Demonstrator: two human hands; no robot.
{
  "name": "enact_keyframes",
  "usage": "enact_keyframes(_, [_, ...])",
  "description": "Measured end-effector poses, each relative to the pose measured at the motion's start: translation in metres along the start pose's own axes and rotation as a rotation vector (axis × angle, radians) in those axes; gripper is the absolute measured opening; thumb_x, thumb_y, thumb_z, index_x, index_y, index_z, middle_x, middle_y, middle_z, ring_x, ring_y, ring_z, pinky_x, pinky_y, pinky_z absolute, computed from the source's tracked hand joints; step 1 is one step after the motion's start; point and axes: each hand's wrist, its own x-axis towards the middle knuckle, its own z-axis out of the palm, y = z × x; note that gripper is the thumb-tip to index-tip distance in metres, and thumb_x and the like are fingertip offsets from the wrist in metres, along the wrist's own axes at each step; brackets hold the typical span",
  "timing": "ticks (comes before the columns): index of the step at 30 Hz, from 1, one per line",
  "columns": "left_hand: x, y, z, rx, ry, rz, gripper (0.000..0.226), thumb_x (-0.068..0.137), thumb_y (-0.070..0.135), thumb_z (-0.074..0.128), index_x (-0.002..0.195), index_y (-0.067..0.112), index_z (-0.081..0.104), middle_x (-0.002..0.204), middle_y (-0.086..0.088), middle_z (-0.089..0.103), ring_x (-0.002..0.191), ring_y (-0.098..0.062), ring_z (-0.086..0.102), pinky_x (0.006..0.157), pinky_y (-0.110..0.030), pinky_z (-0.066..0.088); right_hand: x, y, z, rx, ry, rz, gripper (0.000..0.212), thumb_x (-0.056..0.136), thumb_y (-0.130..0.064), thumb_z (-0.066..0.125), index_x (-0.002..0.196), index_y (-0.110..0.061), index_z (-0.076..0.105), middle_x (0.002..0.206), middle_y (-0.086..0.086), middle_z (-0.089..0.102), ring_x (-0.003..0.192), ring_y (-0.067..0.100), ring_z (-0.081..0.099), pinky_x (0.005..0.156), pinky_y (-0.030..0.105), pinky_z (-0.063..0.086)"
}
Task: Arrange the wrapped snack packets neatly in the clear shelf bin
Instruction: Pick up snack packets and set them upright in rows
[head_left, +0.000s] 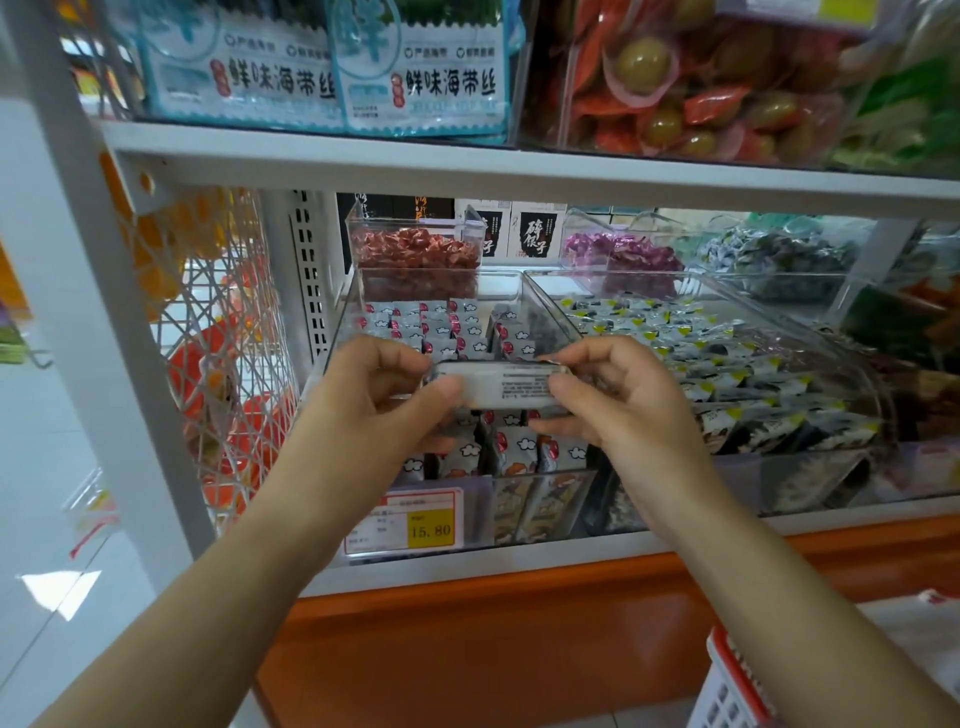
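Item: wrapped snack packet, white back side with fine print, held level and crosswise above the middle of the clear shelf bin.
Left hand: fingers clamped on the packet's left end, thumb on the near face.
Right hand: fingers clamped on its right end, likewise.
Bin contents: cloud-print packets, upright in rows at back and front.
Bin front: price label, yellow tag reading 15.80.
Adjacent right: clear bin of yellow-cornered packets, touching side by side.
Behind: smaller bin of red candies.
Support: white shelf, orange panel below.
Lower right: red-rimmed basket.
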Motion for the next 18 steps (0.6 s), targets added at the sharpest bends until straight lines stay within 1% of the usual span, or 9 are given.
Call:
enact_keyframes(2, [-0.0005, 0.0003, 0.0009, 0.011, 0.003, 0.012, 0.023, 0.082, 0.022, 0.063, 0.103, 0.020, 0.054, 0.092, 0.001, 0.071, 0.078, -0.011, 0.070, 0.064, -0.018, 0.055, -0.0010, -0.0013, 0.0012, -0.019, -0.028, 0.002, 0.018, 0.088, -0.005, 0.059, 0.098, -0.019, 0.066, 0.101, 0.004, 0.067, 0.082, 0.018, 0.070, 0.069, 0.034, 0.060])
enact_keyframes(3, [-0.0008, 0.0005, 0.0013, 0.021, -0.004, 0.020, 0.024, 0.083, 0.020, 0.062, 0.106, 0.022, 0.055, 0.094, 0.004, 0.070, 0.079, -0.010, 0.070, 0.064, -0.017, 0.054, -0.0013, -0.0018, 0.0015, -0.042, -0.040, -0.002, 0.018, 0.088, -0.010, 0.060, 0.099, -0.022, 0.069, 0.099, -0.002, 0.069, 0.085, 0.017, 0.070, 0.073, 0.037, 0.060])
enact_keyframes(5, [-0.0021, 0.0013, 0.0014, 0.050, -0.030, 0.042, 0.026, 0.084, 0.018, 0.062, 0.108, 0.025, 0.056, 0.095, 0.008, 0.068, 0.082, -0.007, 0.069, 0.065, -0.015, 0.054, -0.0016, -0.0025, 0.0013, -0.127, -0.040, -0.032, 0.015, 0.086, -0.020, 0.065, 0.098, -0.026, 0.071, 0.094, -0.008, 0.071, 0.091, 0.013, 0.068, 0.080, 0.042, 0.057])
enact_keyframes(7, [-0.0032, 0.0025, 0.0006, 0.088, -0.058, 0.059, 0.025, 0.084, 0.017, 0.062, 0.107, 0.027, 0.058, 0.093, 0.010, 0.068, 0.082, -0.006, 0.069, 0.067, -0.015, 0.054, -0.0018, -0.0036, 0.0009, -0.181, -0.013, -0.065, 0.012, 0.083, -0.024, 0.067, 0.094, -0.027, 0.072, 0.090, -0.011, 0.072, 0.090, 0.008, 0.067, 0.082, 0.040, 0.055])
enact_keyframes(9, [-0.0040, 0.0038, 0.0002, 0.117, -0.083, 0.071, 0.023, 0.084, 0.016, 0.062, 0.103, 0.029, 0.060, 0.091, 0.013, 0.067, 0.081, -0.007, 0.069, 0.069, -0.016, 0.055, -0.0021, -0.0056, 0.0001, -0.202, 0.021, -0.103, 0.006, 0.082, -0.024, 0.068, 0.084, -0.028, 0.072, 0.080, -0.012, 0.071, 0.079, 0.005, 0.066, 0.074, 0.032, 0.055])
enact_keyframes(12, [-0.0053, 0.0053, 0.0016, 0.196, -0.112, 0.091, 0.023, 0.081, 0.018, 0.065, 0.098, 0.034, 0.060, 0.091, 0.010, 0.068, 0.082, -0.010, 0.068, 0.071, -0.023, 0.057, -0.0023, -0.0059, -0.0006, -0.237, 0.079, -0.144, 0.014, 0.084, -0.024, 0.066, 0.072, -0.020, 0.070, 0.067, 0.003, 0.064, 0.066, 0.019, 0.061, 0.060, 0.032, 0.050])
enact_keyframes(13, [-0.0058, 0.0054, 0.0027, 0.220, -0.111, 0.096, 0.023, 0.081, 0.020, 0.066, 0.097, 0.035, 0.060, 0.092, 0.009, 0.068, 0.081, -0.010, 0.068, 0.070, -0.024, 0.057, -0.0020, -0.0053, -0.0009, -0.264, 0.092, -0.167, 0.017, 0.085, -0.024, 0.066, 0.070, -0.016, 0.069, 0.064, 0.006, 0.062, 0.063, 0.019, 0.058, 0.057, 0.029, 0.048])
enact_keyframes(15, [-0.0069, 0.0050, 0.0049, 0.258, -0.081, 0.104, 0.019, 0.080, 0.023, 0.067, 0.094, 0.034, 0.060, 0.090, 0.007, 0.068, 0.078, -0.009, 0.066, 0.066, -0.022, 0.056, -0.0018, -0.0058, 0.0003, -0.312, 0.102, -0.205, 0.019, 0.085, -0.022, 0.066, 0.067, -0.015, 0.067, 0.059, 0.003, 0.060, 0.056, 0.010, 0.054, 0.052, 0.021, 0.042])
enact_keyframes(18, [-0.0074, 0.0051, 0.0069, 0.336, -0.010, 0.131, 0.010, 0.079, 0.029, 0.066, 0.085, 0.022, 0.061, 0.080, 0.005, 0.065, 0.071, -0.005, 0.062, 0.061, -0.018, 0.051, -0.0045, -0.0077, 0.0042, -0.347, 0.069, -0.253, 0.017, 0.084, -0.019, 0.067, 0.067, -0.017, 0.067, 0.057, -0.008, 0.059, 0.055, 0.002, 0.054, 0.051, 0.010, 0.038])
